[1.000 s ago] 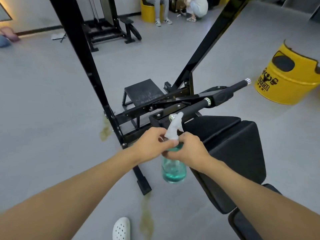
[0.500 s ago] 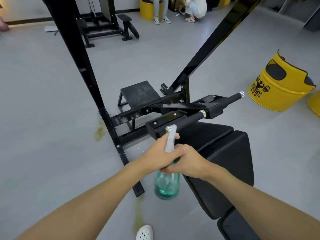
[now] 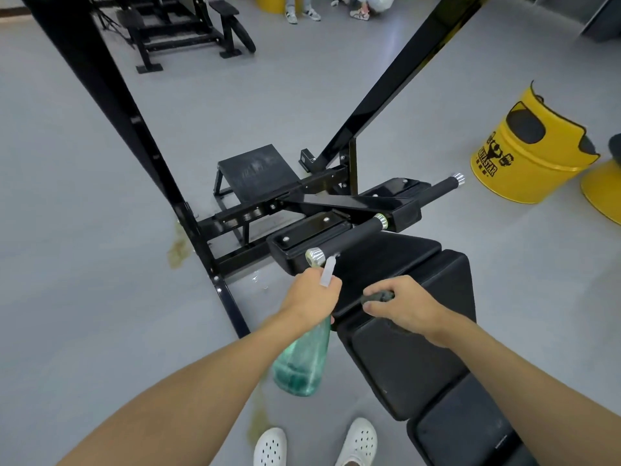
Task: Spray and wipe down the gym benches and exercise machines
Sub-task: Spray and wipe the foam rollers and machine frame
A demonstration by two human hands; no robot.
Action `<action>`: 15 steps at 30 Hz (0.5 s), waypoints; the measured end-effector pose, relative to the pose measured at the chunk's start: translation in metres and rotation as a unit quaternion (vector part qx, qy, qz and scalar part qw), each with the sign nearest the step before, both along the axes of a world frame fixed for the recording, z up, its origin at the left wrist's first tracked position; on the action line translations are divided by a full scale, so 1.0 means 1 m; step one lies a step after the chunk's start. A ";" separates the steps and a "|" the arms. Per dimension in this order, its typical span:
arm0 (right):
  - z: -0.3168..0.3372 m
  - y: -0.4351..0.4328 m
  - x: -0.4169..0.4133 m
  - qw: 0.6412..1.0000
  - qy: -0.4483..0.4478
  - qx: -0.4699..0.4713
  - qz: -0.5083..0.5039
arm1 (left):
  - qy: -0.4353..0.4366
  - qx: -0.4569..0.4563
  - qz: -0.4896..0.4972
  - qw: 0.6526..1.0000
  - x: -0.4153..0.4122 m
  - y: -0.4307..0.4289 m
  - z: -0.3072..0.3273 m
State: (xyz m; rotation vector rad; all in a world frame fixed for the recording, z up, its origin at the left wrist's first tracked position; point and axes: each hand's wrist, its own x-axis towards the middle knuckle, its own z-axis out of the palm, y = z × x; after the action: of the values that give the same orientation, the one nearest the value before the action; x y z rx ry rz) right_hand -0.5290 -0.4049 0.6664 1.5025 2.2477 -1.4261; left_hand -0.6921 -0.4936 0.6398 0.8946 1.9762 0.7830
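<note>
- Two hands work over the black exercise machine (image 3: 235, 216). The left hand (image 3: 311, 297) has its fingers curled tight round the neck of the spray bottle (image 3: 300, 364), and the white nozzle (image 3: 327, 272) sticks up past the knuckles.
- That nozzle sits just beside the chrome end cap of the near handle (image 3: 349, 238), which looks like the spot being sprayed.
- The bottle hangs tilted below the left hand, with its teal body beside the left edge of the bench pad (image 3: 403, 358). It holds some liquid, but how much is hard to tell.
- The right hand (image 3: 408, 306) pinches a small dark wad, probably the wiping cloth (image 3: 378, 296), between the thumb and bent fingers. It is over the upper part of the pad, and I cannot tell whether the cloth touches the surface.
- Progress looks early. No wet sheen or wipe marks show on the pad or the handles. A few pale specks on the floor (image 3: 258, 280) under the nozzle may be spray.
- By my reading, nearly everything on this machine is left to do:
  - the near handle
  - the far handle (image 3: 437, 190)
  - the pad sections down to the lowest one (image 3: 463, 428)
  - the scuffed footplate (image 3: 255, 171)
  - the frame
- Another machine (image 3: 188, 31) stands well apart at the back and shows no sign of cleaning.
- Yellowish stains (image 3: 178, 243) mark the floor beside the frame's foot.
</note>
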 end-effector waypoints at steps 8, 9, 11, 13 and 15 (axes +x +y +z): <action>-0.008 0.036 0.022 1.000 0.016 0.004 0.021 | -0.003 -0.006 0.013 1.000 0.027 0.048 0.002; -0.009 0.042 0.027 1.000 0.015 0.006 0.022 | -0.003 -0.006 0.021 1.000 0.030 0.056 0.003; -0.010 0.055 0.040 1.000 0.013 0.007 0.018 | -0.001 -0.019 0.035 0.999 0.038 0.072 0.004; -0.010 0.064 0.048 1.000 0.013 0.007 0.018 | -0.007 -0.033 0.045 0.998 0.043 0.083 0.004; -0.011 0.074 0.060 1.000 0.014 0.008 0.018 | -0.009 -0.033 0.037 0.999 0.053 0.098 0.003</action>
State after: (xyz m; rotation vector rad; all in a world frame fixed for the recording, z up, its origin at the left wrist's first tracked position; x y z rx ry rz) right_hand -0.4692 -0.3313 0.6559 1.4477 2.2952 -1.4330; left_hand -0.6391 -0.3953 0.6431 0.7761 2.0171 0.7596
